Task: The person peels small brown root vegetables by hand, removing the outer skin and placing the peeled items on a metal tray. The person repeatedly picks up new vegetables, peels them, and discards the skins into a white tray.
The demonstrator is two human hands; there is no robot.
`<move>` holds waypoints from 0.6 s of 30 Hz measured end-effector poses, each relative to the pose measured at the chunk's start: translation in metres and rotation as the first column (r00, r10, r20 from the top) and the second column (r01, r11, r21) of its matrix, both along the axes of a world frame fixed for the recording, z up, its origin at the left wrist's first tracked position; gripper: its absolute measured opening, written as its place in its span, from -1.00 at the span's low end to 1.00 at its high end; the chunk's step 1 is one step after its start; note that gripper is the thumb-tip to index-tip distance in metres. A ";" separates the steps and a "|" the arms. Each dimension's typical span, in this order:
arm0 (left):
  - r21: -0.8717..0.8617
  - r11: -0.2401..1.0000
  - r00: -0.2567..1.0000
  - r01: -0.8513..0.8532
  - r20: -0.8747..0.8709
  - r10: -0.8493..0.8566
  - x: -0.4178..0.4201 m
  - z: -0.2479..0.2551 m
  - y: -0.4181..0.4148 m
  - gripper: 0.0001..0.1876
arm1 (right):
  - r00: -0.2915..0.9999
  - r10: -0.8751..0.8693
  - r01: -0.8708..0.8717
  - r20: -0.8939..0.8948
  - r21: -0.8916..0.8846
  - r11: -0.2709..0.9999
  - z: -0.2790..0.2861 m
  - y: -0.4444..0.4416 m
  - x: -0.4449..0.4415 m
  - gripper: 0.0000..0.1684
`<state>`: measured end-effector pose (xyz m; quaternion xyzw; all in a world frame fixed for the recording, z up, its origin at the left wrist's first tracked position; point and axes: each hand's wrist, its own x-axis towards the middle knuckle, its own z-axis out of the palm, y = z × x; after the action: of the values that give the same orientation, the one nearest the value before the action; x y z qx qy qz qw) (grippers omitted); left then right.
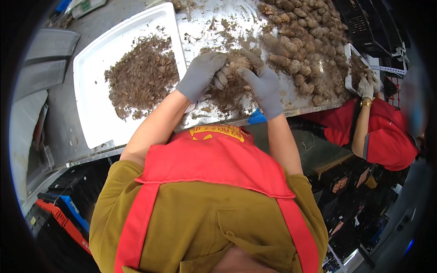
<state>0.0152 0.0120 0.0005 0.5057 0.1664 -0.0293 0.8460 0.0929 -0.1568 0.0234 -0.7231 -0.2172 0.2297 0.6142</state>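
Observation:
Both my hands wear grey knitted gloves and meet over the metal worktable (205, 117). My left hand (203, 73) grips a shaggy brown root, which looks like a taro corm (238, 63), from its left side. On the corm's right side, my right hand (267, 87) has its thumb and fingers curled about it. Motion blur and the gloves hide part of the corm. Loose brown fibres and peelings (227, 99) lie beneath my hands. To their right spreads a large heap of similar corms (300, 44).
A white foam tray (92, 102) with brown scrapings stands at left. Beyond the corms, a co-worker's gloved hands (367, 83) are at a smaller white foam tray (349, 68). Black crates (368, 30) stand at upper right. Black and red crates (63, 221) sit below the table's left end.

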 end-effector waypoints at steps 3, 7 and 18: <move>-0.226 0.971 0.996 0.082 0.057 -0.071 -0.003 -0.001 -0.004 -0.55 | 0.989 -0.026 0.033 -0.147 0.048 0.998 -0.004 -0.002 0.005 -0.53; -0.235 0.955 0.983 0.182 0.076 -0.169 -0.003 0.000 -0.008 -0.50 | 0.976 -0.003 0.042 -0.216 0.177 0.983 -0.017 -0.002 -0.007 -0.57; -0.330 0.937 0.993 -0.111 -0.011 0.114 0.042 -0.022 0.019 -0.56 | 0.950 -0.088 0.074 -0.299 -0.056 0.996 -0.024 0.018 -0.014 -0.74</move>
<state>0.0570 0.0306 -0.0212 0.3467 0.1843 -0.0062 0.9197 0.0790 -0.1385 -0.0007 -0.7012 -0.0860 0.3166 0.6330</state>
